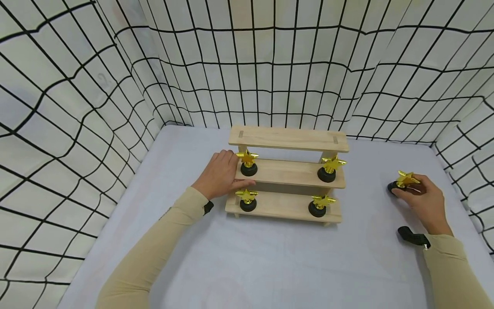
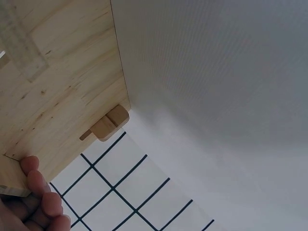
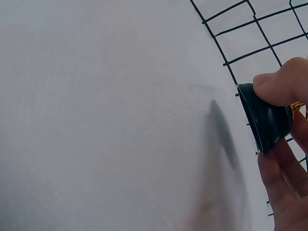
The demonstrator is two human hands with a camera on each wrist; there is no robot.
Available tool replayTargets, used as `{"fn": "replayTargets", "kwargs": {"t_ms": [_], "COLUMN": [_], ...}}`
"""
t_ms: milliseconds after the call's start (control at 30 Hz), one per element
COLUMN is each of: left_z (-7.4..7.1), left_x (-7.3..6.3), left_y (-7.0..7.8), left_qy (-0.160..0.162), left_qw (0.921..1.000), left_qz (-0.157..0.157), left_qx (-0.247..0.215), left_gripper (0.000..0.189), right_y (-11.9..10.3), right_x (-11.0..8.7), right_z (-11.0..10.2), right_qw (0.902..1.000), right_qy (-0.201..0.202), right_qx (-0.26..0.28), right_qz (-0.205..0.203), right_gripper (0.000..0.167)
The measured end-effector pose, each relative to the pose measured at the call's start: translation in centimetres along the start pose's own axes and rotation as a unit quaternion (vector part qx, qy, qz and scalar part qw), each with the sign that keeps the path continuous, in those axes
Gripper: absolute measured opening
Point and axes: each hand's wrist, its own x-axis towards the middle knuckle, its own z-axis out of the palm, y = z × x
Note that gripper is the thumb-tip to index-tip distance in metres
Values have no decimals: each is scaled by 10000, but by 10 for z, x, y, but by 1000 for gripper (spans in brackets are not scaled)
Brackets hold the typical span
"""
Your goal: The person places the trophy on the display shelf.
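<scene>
A three-tier wooden shelf (image 1: pixel 285 171) stands in the middle of the table. My left hand (image 1: pixel 219 175) grips the left end of its middle board, and in the left wrist view the fingers (image 2: pixel 51 204) curl by the board's end. Far to the right, my right hand (image 1: pixel 427 204) holds a gold star trophy (image 1: pixel 405 179) by its black base (image 3: pixel 264 120), between thumb and fingers. On the middle board stand a left trophy (image 1: pixel 248 169) and a right trophy (image 1: pixel 326 174). The bottom board bears another left trophy (image 1: pixel 248 204) and right trophy (image 1: pixel 317 208).
White cloth covers the table (image 1: pixel 270 266). Black wire grid (image 1: pixel 274 63) with pale backing rises behind the shelf and along both sides. The shelf's top board (image 1: pixel 289 138) sits toward the back. A dark wrist-camera mount (image 1: pixel 412 236) juts from the right wrist.
</scene>
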Motion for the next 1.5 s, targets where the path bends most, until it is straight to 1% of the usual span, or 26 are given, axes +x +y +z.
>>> {"fn": "replayTargets", "kwargs": {"t_ms": [167, 300, 400, 567, 700, 833, 1000, 1200, 1300, 1400, 1500], "left_z": [1, 1, 2, 3, 3, 3, 4, 4, 3, 2, 2], "left_x": [0, 0, 0, 0, -1, 0, 1, 1, 1, 1, 1], "left_y": [-1, -1, -1, -2, -3, -3, -3, -2, -1, -1, -1], "left_qy": [32, 24, 52, 87, 62, 85, 90, 60, 33, 18, 37], "left_qw": [10000, 10000, 10000, 9999, 10000, 10000, 10000, 10000, 10000, 10000, 10000], "left_qz": [-4, -19, 0, 45, 21, 8, 13, -12, -21, -10, -2], "left_qx": [12, 16, 33, 48, 41, 12, -23, -5, 10, 42, 41], "left_gripper": [102, 100, 102, 107, 109, 110, 110, 109, 104, 98, 98], "right_y": [-4, -8, -12, -22, -34, -46, -60, -79, -90, -101, -110], "right_x": [-2, -4, -5, -6, -6, -4, -4, -3, -3, -4, -4], "right_z": [-2, -4, -6, -7, -5, -6, -9, -8, -7, -6, -5], "right_qw": [9997, 9993, 9989, 9984, 9976, 9958, 9935, 9902, 9881, 9850, 9821], "right_qy": [110, 123, 122, 195, 201, 206, 223, 222, 215, 297, 351], "right_qx": [-135, 0, 43, -64, -258, -331, -288, -231, -253, -317, -296], "right_qz": [-171, -362, -451, -533, -612, -830, -1076, -1360, -1501, -1673, -1826], "right_gripper": [71, 63, 58, 58, 59, 53, 48, 50, 53, 54, 55]}}
